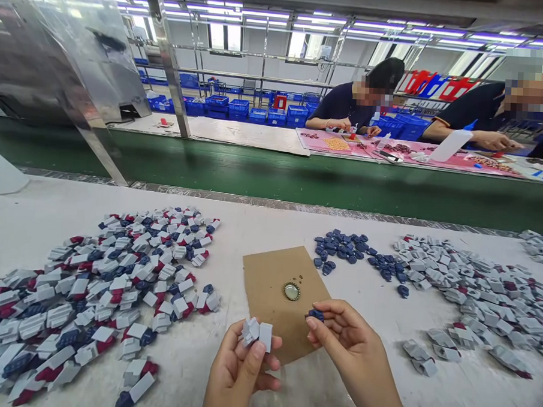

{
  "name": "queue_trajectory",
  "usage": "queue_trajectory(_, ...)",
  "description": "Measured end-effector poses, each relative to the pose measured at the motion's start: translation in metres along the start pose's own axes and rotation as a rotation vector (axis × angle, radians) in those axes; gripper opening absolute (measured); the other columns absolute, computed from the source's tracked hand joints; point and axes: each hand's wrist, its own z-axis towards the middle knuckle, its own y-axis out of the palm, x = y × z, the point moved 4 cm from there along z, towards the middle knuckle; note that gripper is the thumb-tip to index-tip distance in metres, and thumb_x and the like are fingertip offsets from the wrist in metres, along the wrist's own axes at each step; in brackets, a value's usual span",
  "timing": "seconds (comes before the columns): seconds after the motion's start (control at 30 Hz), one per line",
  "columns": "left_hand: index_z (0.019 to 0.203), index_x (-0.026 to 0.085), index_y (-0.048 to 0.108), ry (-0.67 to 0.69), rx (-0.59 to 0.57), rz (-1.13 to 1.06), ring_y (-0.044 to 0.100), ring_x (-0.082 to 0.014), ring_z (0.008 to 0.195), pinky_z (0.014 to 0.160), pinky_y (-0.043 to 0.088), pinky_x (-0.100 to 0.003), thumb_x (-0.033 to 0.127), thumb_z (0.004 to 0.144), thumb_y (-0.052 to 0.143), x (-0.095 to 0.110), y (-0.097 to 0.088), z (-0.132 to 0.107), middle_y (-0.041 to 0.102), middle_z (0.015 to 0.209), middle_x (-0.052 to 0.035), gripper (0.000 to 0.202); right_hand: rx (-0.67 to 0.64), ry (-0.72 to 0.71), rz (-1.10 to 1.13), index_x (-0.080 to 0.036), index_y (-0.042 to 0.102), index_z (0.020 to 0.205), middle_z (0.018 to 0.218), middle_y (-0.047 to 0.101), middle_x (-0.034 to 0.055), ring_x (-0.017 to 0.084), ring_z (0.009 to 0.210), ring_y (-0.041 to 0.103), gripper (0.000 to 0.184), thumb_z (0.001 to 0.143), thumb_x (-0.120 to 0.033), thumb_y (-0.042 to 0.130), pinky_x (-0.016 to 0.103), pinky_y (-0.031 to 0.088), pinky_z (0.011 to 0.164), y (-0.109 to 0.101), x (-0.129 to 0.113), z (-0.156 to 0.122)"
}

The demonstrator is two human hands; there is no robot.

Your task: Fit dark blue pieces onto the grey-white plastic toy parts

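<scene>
My left hand (241, 370) grips a small light-grey plastic part (257, 333) between thumb and fingers, above the near edge of a brown cardboard sheet (268, 275). Over the sheet's right edge, my right hand (346, 339) pinches a small dark-blue plastic piece (315, 315). The two held pieces are apart. On the cardboard lies a crimped metal bottle cap (291, 291), its hollow side up, with a few small wet-looking spots beside it. Beyond my right hand is a pile of loose dark-blue pieces (341, 246).
At left spreads a large heap of grey parts with blue and dark-red pieces (129, 263). Another heap of mostly grey parts (479, 290) lies at right. A green conveyor belt (237, 172) runs behind the white table. Across it, people (348, 105) work beside a white squeeze bottle (451, 144).
</scene>
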Motion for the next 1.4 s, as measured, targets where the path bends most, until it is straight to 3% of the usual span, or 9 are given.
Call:
queue_trajectory(0.1, 0.104, 0.012, 0.056, 0.011, 0.012, -0.011, 0.054, -0.0118, 0.051, 0.04, 0.049, -0.021, 0.044, 0.053, 0.079, 0.001, -0.003, -0.002, 0.067, 0.066, -0.0036, 0.065, -0.016, -0.015, -0.05, -0.022, 0.062, 0.089, 0.065, 0.056, -0.0015, 0.01, 0.049, 0.051, 0.02, 0.077, -0.037, 0.062, 0.02, 0.043, 0.045, 0.001, -0.007, -0.004)
queue_trajectory(0.23, 0.138, 0.027, 0.019, 0.095, 0.006, 0.076, 0.046, -0.0086, 0.041, 0.035, 0.041, -0.017, 0.05, 0.069, 0.066, 0.002, -0.004, -0.007, 0.061, 0.057, 0.0028, 0.087, -0.143, -0.298, -0.304, -0.027, 0.067, 0.091, 0.062, 0.056, -0.001, 0.011, 0.051, 0.05, 0.018, 0.083, -0.026, 0.051, 0.02, 0.039, 0.046, 0.008, -0.023, -0.01)
queue_trajectory(0.33, 0.12, 0.031, 0.051, 0.08, -0.046, 0.096, 0.043, -0.0045, 0.034, 0.033, 0.036, -0.013, 0.051, 0.071, 0.063, -0.001, -0.001, -0.011, 0.058, 0.052, 0.0038, 0.054, -0.279, -0.431, -0.359, -0.028, 0.068, 0.09, 0.065, 0.058, -0.0008, 0.012, 0.058, 0.054, 0.021, 0.084, -0.02, 0.049, 0.02, 0.041, 0.051, 0.019, -0.03, -0.016)
queue_trajectory(0.43, 0.082, 0.026, 0.07, -0.019, -0.173, -0.006, 0.044, -0.0027, 0.033, 0.032, 0.034, -0.011, 0.051, 0.057, 0.074, -0.005, 0.007, -0.014, 0.056, 0.049, 0.0037, 0.036, -0.257, -0.29, -0.217, -0.03, 0.066, 0.093, 0.078, 0.063, -0.0002, 0.012, 0.062, 0.056, 0.017, 0.084, -0.026, 0.052, 0.02, 0.044, 0.055, 0.026, -0.028, -0.018)
queue_trajectory(0.57, 0.087, 0.035, 0.069, -0.067, -0.255, -0.097, 0.043, -0.0001, 0.031, 0.032, 0.032, -0.008, 0.039, 0.046, 0.084, -0.005, 0.012, -0.015, 0.057, 0.048, 0.0058, 0.043, -0.216, -0.082, 0.012, -0.03, 0.066, 0.095, 0.068, 0.059, -0.0019, 0.009, 0.053, 0.05, 0.018, 0.083, -0.038, 0.055, 0.018, 0.041, 0.049, 0.029, -0.025, -0.024)
queue_trajectory(0.83, 0.073, 0.018, 0.073, 0.008, -0.129, 0.033, 0.019, -0.0001, 0.028, 0.033, 0.019, -0.013, 0.059, 0.06, 0.067, -0.016, 0.002, -0.008, 0.027, 0.028, 0.0097, 0.044, -0.165, 0.11, 0.236, -0.022, 0.067, 0.086, 0.057, 0.055, -0.0023, 0.007, 0.048, 0.048, 0.032, 0.074, -0.051, 0.063, 0.017, 0.039, 0.046, 0.032, -0.021, -0.03)
queue_trajectory(1.03, 0.075, 0.019, 0.073, 0.198, 0.055, 0.135, 0.043, -0.0072, 0.043, 0.035, 0.027, -0.017, 0.058, 0.059, 0.068, -0.019, 0.007, -0.01, 0.063, 0.063, -0.0028, 0.043, -0.1, 0.137, 0.356, -0.021, 0.066, 0.085, 0.058, 0.054, -0.0025, 0.008, 0.046, 0.048, 0.029, 0.074, -0.047, 0.065, 0.018, 0.04, 0.042, 0.038, -0.015, -0.033)
queue_trajectory(1.2, 0.096, 0.026, 0.052, 0.051, -0.014, -0.024, 0.046, -0.0087, 0.035, 0.027, 0.027, -0.011, 0.052, 0.067, 0.065, -0.026, 0.015, -0.008, 0.055, 0.044, 0.0063, 0.042, -0.084, 0.172, 0.415, -0.021, 0.065, 0.089, 0.059, 0.054, -0.0015, 0.01, 0.045, 0.049, 0.031, 0.074, -0.048, 0.063, 0.021, 0.042, 0.041, 0.04, -0.012, -0.037)
queue_trajectory(1.4, 0.077, 0.022, 0.053, -0.152, -0.104, -0.128, 0.062, -0.0128, 0.052, 0.024, 0.038, -0.012, 0.045, 0.061, 0.073, -0.025, 0.014, -0.006, 0.067, 0.071, 0.0032, 0.035, 0.054, 0.157, 0.331, -0.023, 0.058, 0.103, 0.056, 0.05, -0.0046, 0.009, 0.047, 0.044, 0.041, 0.073, -0.049, 0.064, 0.02, 0.04, 0.044, 0.027, -0.02, -0.03)
